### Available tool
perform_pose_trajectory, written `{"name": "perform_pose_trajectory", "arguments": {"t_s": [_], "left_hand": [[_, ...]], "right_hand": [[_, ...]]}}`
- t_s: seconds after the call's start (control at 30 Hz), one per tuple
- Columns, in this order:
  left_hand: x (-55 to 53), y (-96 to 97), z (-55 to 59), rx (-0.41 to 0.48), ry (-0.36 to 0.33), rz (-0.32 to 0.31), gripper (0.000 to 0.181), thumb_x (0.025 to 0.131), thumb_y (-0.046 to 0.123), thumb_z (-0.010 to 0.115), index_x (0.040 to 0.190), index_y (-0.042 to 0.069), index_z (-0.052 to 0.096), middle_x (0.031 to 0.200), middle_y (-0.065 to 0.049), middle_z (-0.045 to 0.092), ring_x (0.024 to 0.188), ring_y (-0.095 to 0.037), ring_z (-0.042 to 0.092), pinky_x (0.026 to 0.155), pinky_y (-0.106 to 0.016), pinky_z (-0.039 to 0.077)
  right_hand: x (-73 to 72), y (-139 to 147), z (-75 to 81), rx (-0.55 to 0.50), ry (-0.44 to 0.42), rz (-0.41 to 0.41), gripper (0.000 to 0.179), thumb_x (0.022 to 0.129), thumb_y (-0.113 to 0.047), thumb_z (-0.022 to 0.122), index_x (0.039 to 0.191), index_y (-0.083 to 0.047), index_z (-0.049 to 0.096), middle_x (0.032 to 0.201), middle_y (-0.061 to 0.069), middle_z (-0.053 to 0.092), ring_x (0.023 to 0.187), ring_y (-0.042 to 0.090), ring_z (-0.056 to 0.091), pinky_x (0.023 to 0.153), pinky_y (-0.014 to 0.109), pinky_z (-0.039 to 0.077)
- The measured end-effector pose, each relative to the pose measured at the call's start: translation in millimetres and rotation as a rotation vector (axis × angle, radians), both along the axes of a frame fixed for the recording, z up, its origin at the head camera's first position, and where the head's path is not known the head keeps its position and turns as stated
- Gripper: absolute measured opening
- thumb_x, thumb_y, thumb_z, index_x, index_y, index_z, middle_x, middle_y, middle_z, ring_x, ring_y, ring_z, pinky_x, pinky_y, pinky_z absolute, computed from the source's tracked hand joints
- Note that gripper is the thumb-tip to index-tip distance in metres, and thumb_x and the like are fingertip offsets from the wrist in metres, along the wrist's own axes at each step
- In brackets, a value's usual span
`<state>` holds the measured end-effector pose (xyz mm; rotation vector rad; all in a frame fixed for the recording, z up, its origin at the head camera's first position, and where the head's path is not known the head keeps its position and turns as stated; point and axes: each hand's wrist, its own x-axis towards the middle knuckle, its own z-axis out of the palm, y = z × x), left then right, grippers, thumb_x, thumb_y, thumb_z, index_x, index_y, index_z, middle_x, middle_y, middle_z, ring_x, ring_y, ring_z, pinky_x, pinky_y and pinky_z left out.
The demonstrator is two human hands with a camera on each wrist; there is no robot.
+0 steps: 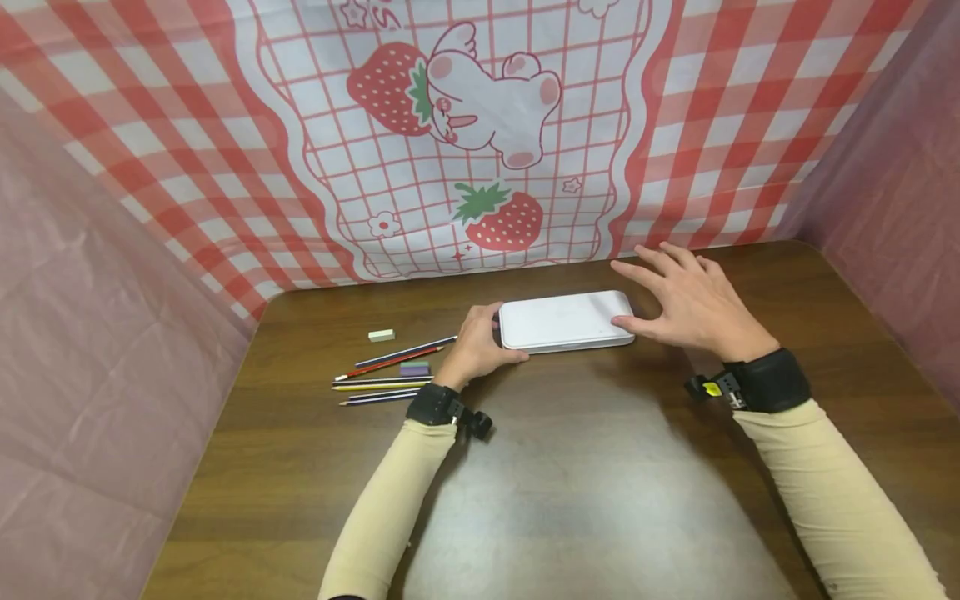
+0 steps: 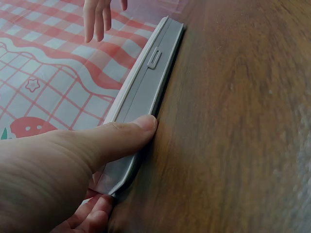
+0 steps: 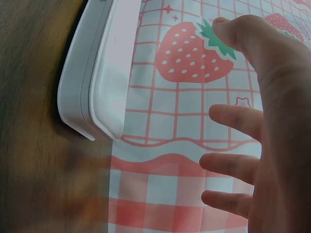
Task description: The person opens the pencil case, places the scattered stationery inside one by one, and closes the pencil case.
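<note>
A white rectangular pencil case (image 1: 562, 319) lies closed on the table, with a small latch (image 2: 154, 58) on its long front side in the left wrist view. My left hand (image 1: 474, 348) grips its left end, thumb along the front side and fingers bent around the end. Spread wide, the fingers of my right hand (image 1: 690, 308) hover over the right end of the case, holding nothing. In the right wrist view a gap shows between that hand (image 3: 279, 107) and the rounded corner of the case (image 3: 114, 73).
Left of the case lie several pencils, among them a red pencil (image 1: 393, 362) and a yellow one (image 1: 378, 387). A white eraser (image 1: 381, 335) and a purple-and-green block (image 1: 415, 368) are beside them. A red-checked cloth (image 1: 712, 125) hangs behind the wooden table (image 1: 570, 467).
</note>
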<state>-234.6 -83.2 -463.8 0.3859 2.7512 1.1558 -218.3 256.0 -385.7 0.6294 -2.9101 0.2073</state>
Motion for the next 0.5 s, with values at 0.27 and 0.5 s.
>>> {"name": "perform_pose_trajectory", "arguments": {"t_s": [0.27, 0.5], "left_hand": [[-0.2, 1.2, -1.2, 0.012, -0.001, -0.003, 0.102, 0.086, 0.021, 0.099, 0.167, -0.005, 0.044, 0.161, -0.028, 0.052, 0.144, -0.040, 0.057, 0.125, -0.051, 0.051], [-0.8, 1.7, 0.1, 0.006, 0.012, 0.001, 0.102, 0.085, 0.021, 0.100, 0.166, -0.007, 0.044, 0.159, -0.029, 0.053, 0.142, -0.040, 0.059, 0.124, -0.051, 0.052]], "right_hand": [[-2.0, 3, 13.7, 0.009, 0.013, 0.008, 0.091, 0.092, -0.064, 0.081, 0.169, -0.026, 0.052, 0.176, 0.021, 0.048, 0.162, 0.054, 0.040, 0.110, 0.081, 0.047], [-9.1, 3, 44.5, -0.002, 0.081, 0.018, 0.095, 0.087, -0.061, 0.086, 0.169, -0.026, 0.052, 0.177, 0.023, 0.047, 0.162, 0.056, 0.040, 0.110, 0.086, 0.045]]}}
